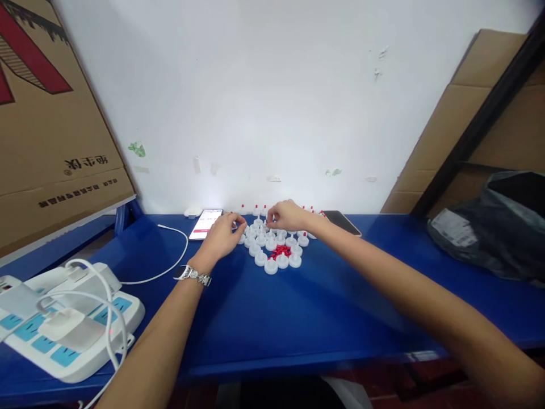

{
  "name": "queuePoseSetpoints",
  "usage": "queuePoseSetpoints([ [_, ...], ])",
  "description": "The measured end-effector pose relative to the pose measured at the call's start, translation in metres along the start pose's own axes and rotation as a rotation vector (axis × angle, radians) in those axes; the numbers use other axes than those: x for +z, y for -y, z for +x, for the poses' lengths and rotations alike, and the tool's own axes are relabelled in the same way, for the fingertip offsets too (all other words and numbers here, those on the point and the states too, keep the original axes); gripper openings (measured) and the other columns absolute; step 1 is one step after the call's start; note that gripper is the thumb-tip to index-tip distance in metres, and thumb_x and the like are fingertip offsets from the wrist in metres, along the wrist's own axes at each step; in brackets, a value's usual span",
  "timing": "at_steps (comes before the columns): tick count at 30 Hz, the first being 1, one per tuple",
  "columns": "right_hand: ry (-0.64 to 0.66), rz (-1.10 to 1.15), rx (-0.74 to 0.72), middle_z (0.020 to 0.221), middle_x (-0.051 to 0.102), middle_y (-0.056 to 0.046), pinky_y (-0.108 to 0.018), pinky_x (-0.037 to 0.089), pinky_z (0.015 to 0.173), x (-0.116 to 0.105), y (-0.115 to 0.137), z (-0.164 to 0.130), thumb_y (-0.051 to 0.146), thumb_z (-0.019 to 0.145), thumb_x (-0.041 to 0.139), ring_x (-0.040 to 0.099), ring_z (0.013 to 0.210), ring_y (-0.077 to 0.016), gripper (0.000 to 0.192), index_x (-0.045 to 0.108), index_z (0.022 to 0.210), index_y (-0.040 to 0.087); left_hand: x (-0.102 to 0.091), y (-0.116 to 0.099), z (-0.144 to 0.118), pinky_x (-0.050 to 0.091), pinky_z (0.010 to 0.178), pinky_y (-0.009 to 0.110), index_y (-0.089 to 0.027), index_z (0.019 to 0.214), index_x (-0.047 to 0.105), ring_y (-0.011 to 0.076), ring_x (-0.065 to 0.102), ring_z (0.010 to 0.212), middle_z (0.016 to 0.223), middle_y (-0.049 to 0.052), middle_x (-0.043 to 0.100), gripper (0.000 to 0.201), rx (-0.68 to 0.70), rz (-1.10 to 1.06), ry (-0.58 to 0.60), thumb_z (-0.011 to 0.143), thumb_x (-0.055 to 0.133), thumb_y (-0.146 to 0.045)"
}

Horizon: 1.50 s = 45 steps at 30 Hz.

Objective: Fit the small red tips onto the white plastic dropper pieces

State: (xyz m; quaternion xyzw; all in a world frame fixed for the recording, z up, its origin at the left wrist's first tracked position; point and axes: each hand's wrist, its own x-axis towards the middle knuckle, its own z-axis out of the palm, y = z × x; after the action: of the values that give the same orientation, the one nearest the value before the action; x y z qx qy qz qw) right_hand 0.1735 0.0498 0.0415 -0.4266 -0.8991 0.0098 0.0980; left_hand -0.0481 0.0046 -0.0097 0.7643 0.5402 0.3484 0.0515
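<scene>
A cluster of white round caps with narrow upright spouts (271, 266) stands on the blue table. Among them lies a pile of small red tips (281, 251). Several caps at the back wear red tips on their spouts. At the cluster's left side my left hand (225, 233) has thumb and forefinger closed in a pinch; what is between them cannot be made out. My right hand (288, 216) reaches over the back of the cluster, its fingers pinched together above the white caps. Whatever small thing it holds is hidden by the fingertips.
Left of the cluster, a lit phone (206, 223) lies near a white cable (187, 244). A dark phone (342, 222) lies behind my right forearm. A power strip (76, 363) with chargers fills the left front. A dark plastic bag (489, 227) sits right; cardboard (55, 125) stands left.
</scene>
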Motion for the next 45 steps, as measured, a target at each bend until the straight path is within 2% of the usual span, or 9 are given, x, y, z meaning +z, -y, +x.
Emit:
queuePoseSetpoints([
  [4,0.089,0.16,0.013,0.066,0.066,0.0,-0.026,0.034,0.067,-0.01,0.001,-0.042,0.037,0.079,0.069,0.056,0.065,-0.0136,0.019,0.074,0.082,0.018,-0.002,-0.002,0.0,0.049,0.081,0.036,-0.019,0.094,0.067,0.0229,0.062,0.089,0.097,0.007,0.068,0.021,0.009,0.033,-0.029,0.09,0.05,-0.033],
  [8,0.006,0.328,0.043,0.058,0.058,0.002,-0.025,0.032,0.06,-0.004,0.0,-0.051,0.037,0.087,0.059,0.049,0.057,-0.0109,0.026,0.069,0.077,0.015,-0.01,0.009,-0.001,0.049,0.088,0.038,-0.017,0.097,0.065,0.0229,0.063,0.09,0.101,0.01,0.068,0.02,-0.06,0.077,-0.144,0.089,0.049,-0.025],
  [13,-0.137,0.416,0.024,0.056,0.055,0.003,-0.025,0.031,0.057,0.016,0.007,-0.032,0.037,0.087,0.056,0.047,0.055,-0.0108,0.028,0.063,0.069,0.016,-0.012,0.03,-0.002,0.05,0.087,0.036,-0.014,0.1,0.065,0.021,0.063,0.082,0.096,0.011,0.067,0.021,-0.194,0.119,-0.185,0.087,0.05,-0.019],
  [21,-0.232,0.464,0.026,0.055,0.055,0.002,-0.025,0.031,0.058,0.032,0.045,0.017,0.038,0.088,0.056,0.046,0.056,-0.0106,0.031,0.067,0.07,0.015,0.015,0.032,0.003,0.047,0.095,0.042,-0.011,0.112,0.064,0.0273,0.059,0.102,0.108,0.016,0.058,0.03,-0.191,0.172,-0.133,0.09,0.053,-0.029],
  [27,-0.242,0.539,0.027,0.05,0.048,0.004,-0.025,0.03,0.056,0.037,0.05,0.019,0.039,0.088,0.054,0.042,0.053,-0.0098,0.035,0.065,0.066,0.014,0.022,0.029,0.011,0.047,0.092,0.041,-0.015,0.094,0.066,0.0274,0.058,0.103,0.104,0.013,0.059,0.016,-0.227,0.133,-0.117,0.089,0.056,-0.026],
  [33,-0.357,0.601,0.058,0.055,0.05,0.004,-0.025,0.031,0.056,0.034,0.049,0.008,0.044,0.09,0.05,0.045,0.056,-0.0107,0.037,0.059,0.067,0.016,0.002,0.008,0.003,0.048,0.083,0.037,-0.019,0.102,0.057,0.0236,0.062,0.094,0.099,0.009,0.064,0.015,-0.049,0.009,-0.186,0.094,0.048,-0.029],
  [37,-0.463,0.59,0.104,0.059,0.05,0.004,-0.025,0.03,0.056,0.027,0.054,-0.011,0.055,0.093,0.043,0.046,0.057,-0.0119,0.042,0.048,0.071,0.02,-0.009,-0.018,-0.007,0.045,0.061,0.027,-0.022,0.107,0.052,0.0158,0.061,0.067,0.087,0.003,0.066,0.017,0.072,-0.223,-0.051,0.097,0.044,-0.033],
  [41,-0.412,0.503,0.129,0.06,0.053,0.003,-0.026,0.03,0.057,0.027,0.055,-0.037,0.056,0.095,0.04,0.048,0.057,-0.0135,0.039,0.045,0.076,0.022,-0.007,-0.042,-0.011,0.048,0.069,0.028,-0.021,0.099,0.055,0.016,0.063,0.077,0.088,0.003,0.067,0.011,0.171,-0.279,0.002,0.095,0.047,-0.028],
  [45,-0.374,0.477,0.142,0.059,0.05,0.004,-0.026,0.029,0.056,0.032,0.049,-0.057,0.046,0.096,0.039,0.046,0.056,-0.0138,0.031,0.043,0.077,0.022,0.0,-0.056,-0.013,0.05,0.077,0.03,-0.021,0.103,0.06,0.0168,0.063,0.081,0.095,0.005,0.067,0.015,0.206,-0.261,0.001,0.092,0.051,-0.026],
])
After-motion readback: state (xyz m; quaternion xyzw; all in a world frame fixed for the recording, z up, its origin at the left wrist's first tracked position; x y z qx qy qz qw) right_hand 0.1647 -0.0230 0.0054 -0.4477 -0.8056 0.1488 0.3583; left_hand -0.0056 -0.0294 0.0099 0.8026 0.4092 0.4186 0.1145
